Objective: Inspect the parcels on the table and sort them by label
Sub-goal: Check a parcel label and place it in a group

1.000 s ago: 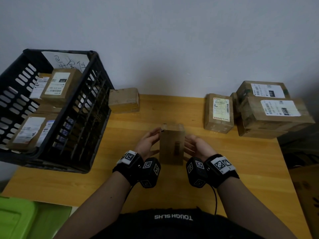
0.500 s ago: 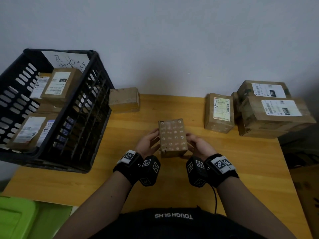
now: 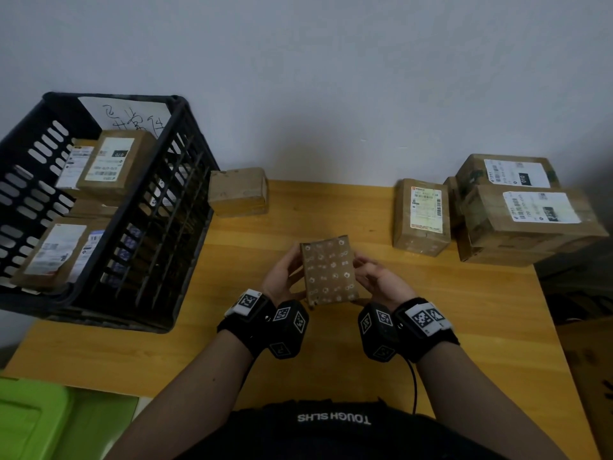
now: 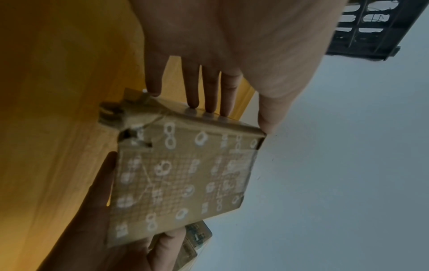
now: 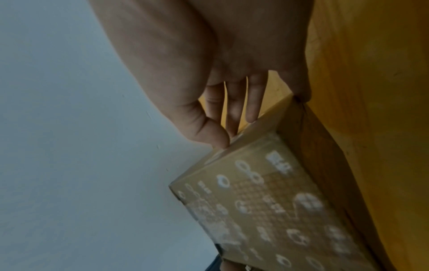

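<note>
A small brown parcel (image 3: 328,270) printed with white symbols is held tilted above the wooden table (image 3: 464,343), patterned face toward me; no label shows on that face. My left hand (image 3: 282,277) presses straight fingertips (image 4: 209,102) against its left side, thumb on the far corner. My right hand (image 3: 378,280) grips the right side, fingertips (image 5: 253,113) on that face and thumb at the edge; in the left wrist view the right hand (image 4: 88,229) wraps past the parcel's (image 4: 185,174) edges. The right wrist view shows the parcel (image 5: 267,201) blurred.
A black crate (image 3: 185,167) at the left holds several labelled parcels. A plain parcel (image 3: 238,190) sits beside it at the wall. A labelled parcel (image 3: 421,217) and a stack of labelled boxes (image 3: 524,220) stand at the back right. A green bin (image 3: 30,416) sits below left.
The parcel has been turned in my hands from a plain face to its patterned face. Both hands stayed on its sides and have barely shifted.
</note>
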